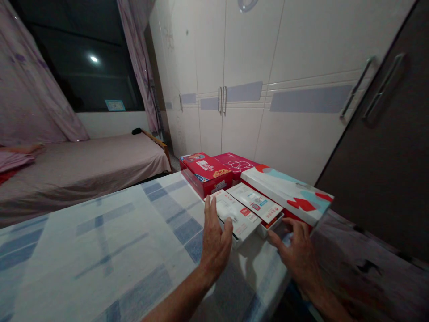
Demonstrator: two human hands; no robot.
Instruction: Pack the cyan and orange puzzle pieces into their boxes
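Note:
Two flat white boxes lie side by side on the table, the left white box [239, 213] and the right white box [255, 202], both with red print on their tops. My left hand [216, 243] is at the outer side of the left box, fingers stretched and thumb apart over its near edge. At the near right corner of the right box is my right hand [298, 250], thumb and fingers apart and slightly bent. Whether either hand presses on a box, I cannot tell.
Behind the white boxes sit a red patterned box [208, 172], a flatter red box [234, 162] and a long white, blue and red box [288, 192]. A blue-and-white checked cloth [127, 250] covers the table. A bed [100, 156] and a white wardrobe [244, 62] stand beyond.

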